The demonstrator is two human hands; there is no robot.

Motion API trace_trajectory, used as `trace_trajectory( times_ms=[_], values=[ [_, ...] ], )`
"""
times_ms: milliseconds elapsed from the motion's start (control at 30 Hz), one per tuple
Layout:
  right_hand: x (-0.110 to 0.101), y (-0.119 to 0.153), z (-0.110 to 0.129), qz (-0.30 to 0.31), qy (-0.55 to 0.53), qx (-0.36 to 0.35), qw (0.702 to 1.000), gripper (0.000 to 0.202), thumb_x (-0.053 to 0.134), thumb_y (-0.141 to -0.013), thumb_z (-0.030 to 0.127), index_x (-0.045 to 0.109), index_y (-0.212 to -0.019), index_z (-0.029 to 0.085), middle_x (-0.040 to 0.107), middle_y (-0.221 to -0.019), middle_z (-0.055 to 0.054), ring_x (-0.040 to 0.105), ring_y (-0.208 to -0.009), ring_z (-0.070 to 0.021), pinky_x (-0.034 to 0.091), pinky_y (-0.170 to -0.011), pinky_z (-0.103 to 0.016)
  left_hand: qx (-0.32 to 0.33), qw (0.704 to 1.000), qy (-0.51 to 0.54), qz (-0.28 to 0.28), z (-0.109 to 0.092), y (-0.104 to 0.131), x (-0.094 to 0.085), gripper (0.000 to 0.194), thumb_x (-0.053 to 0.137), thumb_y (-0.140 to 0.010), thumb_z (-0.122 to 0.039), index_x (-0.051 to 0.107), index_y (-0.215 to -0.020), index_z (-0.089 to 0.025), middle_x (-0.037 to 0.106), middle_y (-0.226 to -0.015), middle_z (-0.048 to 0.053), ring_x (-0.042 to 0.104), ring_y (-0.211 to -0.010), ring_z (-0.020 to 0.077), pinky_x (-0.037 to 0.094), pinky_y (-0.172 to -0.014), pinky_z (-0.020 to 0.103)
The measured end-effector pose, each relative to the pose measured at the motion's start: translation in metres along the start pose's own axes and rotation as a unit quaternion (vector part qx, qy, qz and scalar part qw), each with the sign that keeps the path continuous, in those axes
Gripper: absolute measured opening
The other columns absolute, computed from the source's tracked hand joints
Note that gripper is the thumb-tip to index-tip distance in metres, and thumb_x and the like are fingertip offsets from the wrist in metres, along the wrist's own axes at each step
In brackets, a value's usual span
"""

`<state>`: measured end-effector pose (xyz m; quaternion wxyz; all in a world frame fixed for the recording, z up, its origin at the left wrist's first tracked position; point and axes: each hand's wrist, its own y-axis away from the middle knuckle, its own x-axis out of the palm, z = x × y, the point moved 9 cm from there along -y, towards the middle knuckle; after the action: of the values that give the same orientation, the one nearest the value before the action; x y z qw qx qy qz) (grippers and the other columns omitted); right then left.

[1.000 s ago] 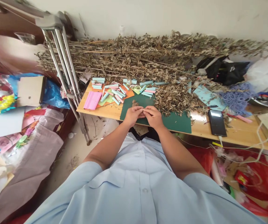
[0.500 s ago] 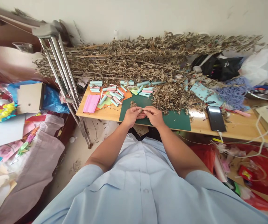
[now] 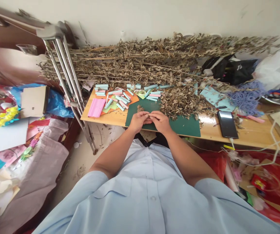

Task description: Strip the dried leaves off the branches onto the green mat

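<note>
Above the near edge of a green cutting mat (image 3: 188, 129), my left hand (image 3: 141, 120) and my right hand (image 3: 159, 121) meet fingertip to fingertip. Both are closed in a pinch around a small bit of dried leaves, mostly hidden by the fingers. Just beyond my left hand lies a small brownish clump (image 3: 140, 109) of dried plant matter. A heap of dried leaves (image 3: 181, 100) covers the mat's far right part, beyond my right hand. Several blue and pink paper rolls (image 3: 124, 101) lie to the left, near a pink stack of paper (image 3: 96, 108).
Dried leafy stalks (image 3: 135, 60) stretch along the wall. A metal crutch (image 3: 68, 71) leans at the table's left end. On the right are a phone (image 3: 227, 124) with a cable, blue paper (image 3: 216, 98) and purple yarn (image 3: 247, 96). Red bags (image 3: 278, 182) sit below.
My hands stay together in nearly the same place, with slight finger movement. The bit between them shows less now. The whole view has shifted slightly.
</note>
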<state>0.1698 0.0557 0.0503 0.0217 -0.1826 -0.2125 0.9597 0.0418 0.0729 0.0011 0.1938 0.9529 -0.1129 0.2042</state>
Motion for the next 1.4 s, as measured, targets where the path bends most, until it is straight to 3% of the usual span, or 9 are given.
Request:
trace_trajectory(
  times_ms=[467, 700, 1067, 1400],
  values=[
    [-0.004, -0.001, 0.004, -0.008, -0.024, 0.014, 1.0, 0.017, 0.061, -0.091, 0.032, 0.075, -0.095, 0.023, 0.073, -0.102, -0.007, 0.069, -0.097, -0.0212, 0.056, -0.09, -0.04, -0.002, 1.0, -0.007, 0.005, 0.0, 0.0, 0.002, 0.016, 0.068, -0.088, -0.02, 0.066, -0.1, -0.01, 0.071, -0.078, 0.006, 0.073, -0.073, 0.0154, 0.062, -0.082, 0.035],
    [-0.003, 0.003, -0.018, -0.023, -0.033, 0.106, 0.994, 0.024, 0.064, -0.087, 0.037, 0.071, -0.103, 0.021, 0.073, -0.088, -0.003, 0.058, -0.063, -0.0137, 0.053, -0.064, -0.03, -0.001, 1.0, -0.022, 0.006, 0.001, 0.001, 0.002, 0.021, 0.07, -0.086, -0.021, 0.066, -0.104, -0.01, 0.073, -0.082, 0.006, 0.074, -0.076, 0.0159, 0.062, -0.084, 0.035],
    [-0.004, 0.004, -0.023, -0.056, -0.014, 0.097, 0.994, 0.029, 0.068, -0.083, 0.036, 0.067, -0.107, 0.02, 0.072, -0.088, -0.002, 0.051, -0.055, -0.0101, 0.049, -0.055, -0.026, -0.001, 0.996, -0.084, 0.006, 0.0, 0.003, 0.008, 0.016, 0.068, -0.088, -0.019, 0.067, -0.102, -0.011, 0.074, -0.089, 0.007, 0.073, -0.074, 0.0149, 0.062, -0.08, 0.033],
    [-0.003, 0.006, -0.033, -0.06, -0.073, 0.116, 0.989, 0.028, 0.067, -0.085, 0.039, 0.065, -0.107, 0.021, 0.074, -0.091, -0.005, 0.068, -0.074, -0.0179, 0.057, -0.067, -0.032, -0.001, 0.998, -0.068, -0.017, 0.006, -0.001, 0.003, 0.012, 0.062, -0.09, -0.018, 0.062, -0.1, -0.012, 0.071, -0.075, 0.005, 0.074, -0.072, 0.0164, 0.062, -0.076, 0.033]
  ],
)
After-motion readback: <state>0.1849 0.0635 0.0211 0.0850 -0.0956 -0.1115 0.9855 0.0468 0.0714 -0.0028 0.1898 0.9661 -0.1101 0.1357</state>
